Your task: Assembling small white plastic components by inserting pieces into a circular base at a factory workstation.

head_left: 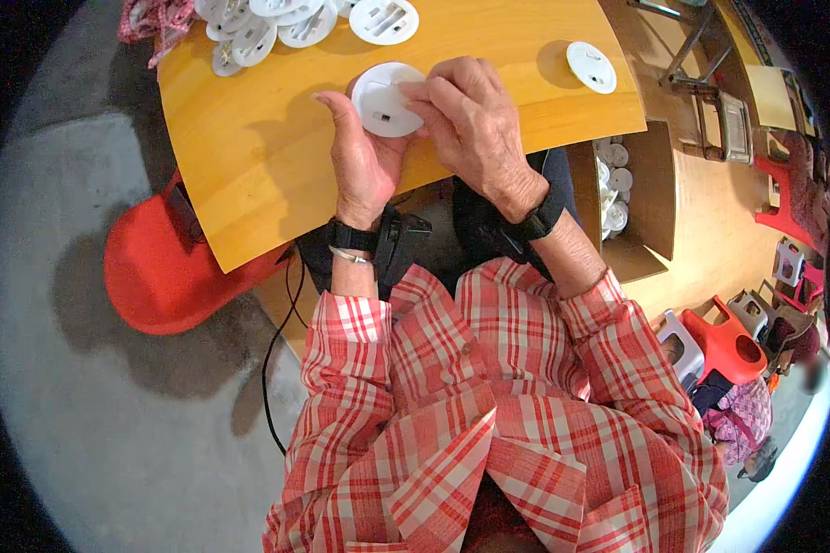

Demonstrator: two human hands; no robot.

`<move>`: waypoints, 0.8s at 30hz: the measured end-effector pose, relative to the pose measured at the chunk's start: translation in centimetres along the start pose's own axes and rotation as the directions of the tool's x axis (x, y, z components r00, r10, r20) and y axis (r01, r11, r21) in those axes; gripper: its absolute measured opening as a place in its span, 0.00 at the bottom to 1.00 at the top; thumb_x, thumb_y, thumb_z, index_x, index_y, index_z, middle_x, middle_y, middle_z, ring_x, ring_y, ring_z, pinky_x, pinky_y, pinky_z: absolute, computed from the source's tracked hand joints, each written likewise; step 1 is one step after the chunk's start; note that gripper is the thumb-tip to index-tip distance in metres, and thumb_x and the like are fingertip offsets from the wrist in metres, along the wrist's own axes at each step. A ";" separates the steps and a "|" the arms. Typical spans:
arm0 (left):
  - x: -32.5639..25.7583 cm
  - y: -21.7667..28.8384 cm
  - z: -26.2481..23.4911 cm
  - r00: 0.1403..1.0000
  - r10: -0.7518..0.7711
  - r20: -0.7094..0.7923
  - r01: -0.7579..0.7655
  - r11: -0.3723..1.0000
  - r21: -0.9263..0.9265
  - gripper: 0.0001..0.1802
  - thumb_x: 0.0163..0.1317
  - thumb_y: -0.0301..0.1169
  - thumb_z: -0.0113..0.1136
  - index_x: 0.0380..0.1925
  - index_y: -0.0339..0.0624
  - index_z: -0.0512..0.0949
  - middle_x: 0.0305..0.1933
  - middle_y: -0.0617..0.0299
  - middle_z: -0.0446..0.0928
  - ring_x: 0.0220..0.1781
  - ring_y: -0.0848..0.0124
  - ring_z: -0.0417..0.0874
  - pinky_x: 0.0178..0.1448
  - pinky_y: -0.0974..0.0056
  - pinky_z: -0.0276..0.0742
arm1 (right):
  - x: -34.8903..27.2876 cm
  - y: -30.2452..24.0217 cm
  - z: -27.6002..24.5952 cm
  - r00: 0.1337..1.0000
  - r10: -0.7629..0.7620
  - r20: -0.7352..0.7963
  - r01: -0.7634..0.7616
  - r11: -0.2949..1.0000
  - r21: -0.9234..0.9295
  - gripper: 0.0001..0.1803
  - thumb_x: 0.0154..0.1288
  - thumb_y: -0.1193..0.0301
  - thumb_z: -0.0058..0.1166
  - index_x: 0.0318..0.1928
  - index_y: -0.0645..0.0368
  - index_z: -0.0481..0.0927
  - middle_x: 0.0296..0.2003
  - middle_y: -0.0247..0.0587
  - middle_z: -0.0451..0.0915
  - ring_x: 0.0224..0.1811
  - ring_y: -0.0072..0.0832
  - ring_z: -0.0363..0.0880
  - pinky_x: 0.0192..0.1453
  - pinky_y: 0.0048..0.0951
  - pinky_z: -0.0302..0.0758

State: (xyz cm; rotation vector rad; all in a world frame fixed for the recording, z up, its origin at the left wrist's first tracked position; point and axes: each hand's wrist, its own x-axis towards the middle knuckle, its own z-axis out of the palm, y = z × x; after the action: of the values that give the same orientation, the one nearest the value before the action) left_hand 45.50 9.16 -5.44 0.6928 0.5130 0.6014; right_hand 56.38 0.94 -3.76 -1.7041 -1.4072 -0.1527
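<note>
A round white plastic disc [378,97] with a small dark slot near its lower middle is held above the near part of the table. My left hand [364,166] supports it from below and the left, thumb raised beside the rim. My right hand [475,124] is closed, its bent fingertips pressed together on the disc's right edge. Whether a smaller piece is between those fingers is hidden. Farther off, a similar white disc [385,20] with recessed slots lies on the table, next to a pile of such discs [254,39].
The yellow wooden table [240,184] bears another white disc [591,67] at the right. An open cardboard box [650,198] with white round parts stands below its right edge. A red stool [148,263] is at the left, near a black cable [266,378]. Another person [742,415] sits far right.
</note>
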 end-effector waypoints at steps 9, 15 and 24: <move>0.2 0.2 0.4 0.997 0.071 0.027 -0.074 0.992 0.102 0.24 0.67 0.50 0.40 0.49 0.42 0.64 0.46 0.58 0.72 0.45 0.68 0.77 0.41 0.62 0.78 | -0.2 0.2 -0.7 0.998 -0.013 0.067 0.016 0.999 -0.035 0.15 0.48 0.75 0.55 0.41 0.55 0.78 0.33 0.41 0.72 0.36 0.38 0.71 0.40 0.34 0.72; 0.2 0.4 1.2 0.993 0.117 -0.011 -0.113 0.979 0.170 0.19 0.66 0.45 0.46 0.47 0.42 0.65 0.43 0.58 0.73 0.43 0.69 0.77 0.41 0.63 0.78 | -0.2 0.0 -0.2 0.906 0.409 0.105 -0.418 0.832 0.366 0.13 0.61 0.70 0.50 0.45 0.61 0.74 0.31 0.48 0.73 0.36 0.42 0.71 0.42 0.38 0.70; 0.2 0.0 1.0 0.977 0.209 -0.032 -0.176 0.888 0.424 0.22 0.68 0.46 0.42 0.49 0.39 0.68 0.45 0.60 0.71 0.47 0.72 0.72 0.51 0.67 0.70 | 0.1 -1.2 2.3 0.929 0.371 -0.005 -0.365 0.914 0.178 0.12 0.60 0.67 0.52 0.34 0.65 0.70 0.30 0.52 0.71 0.33 0.47 0.68 0.38 0.42 0.67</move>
State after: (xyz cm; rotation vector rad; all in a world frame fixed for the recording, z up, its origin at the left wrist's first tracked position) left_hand 46.23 8.86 -4.77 1.1445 0.6599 0.7143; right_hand 54.41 2.52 -4.42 -1.7738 -1.0149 0.1443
